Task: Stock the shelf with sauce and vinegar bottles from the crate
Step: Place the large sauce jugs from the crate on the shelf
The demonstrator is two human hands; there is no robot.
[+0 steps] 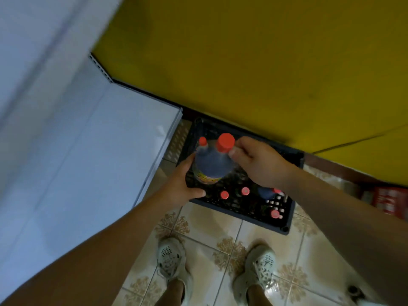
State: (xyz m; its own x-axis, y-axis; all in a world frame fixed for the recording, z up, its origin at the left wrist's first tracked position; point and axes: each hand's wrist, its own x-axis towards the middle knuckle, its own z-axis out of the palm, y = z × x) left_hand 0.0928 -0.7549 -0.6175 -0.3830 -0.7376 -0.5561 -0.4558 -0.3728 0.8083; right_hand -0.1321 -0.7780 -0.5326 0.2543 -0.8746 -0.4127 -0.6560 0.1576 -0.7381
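Bottles with red caps are held above the black crate on the tiled floor; more caps show inside it. The big dark bottle is cupped from below-left by the left hand, while the right hand is clamped near its red cap. A smaller bottle sits just beside it, whether gripped cannot be told. The load is best kept upright and raised slowly towards the white shelf on the left.

Both hands on dark bottle

Six red-capped bottles — one crate, two hands, two shoes.
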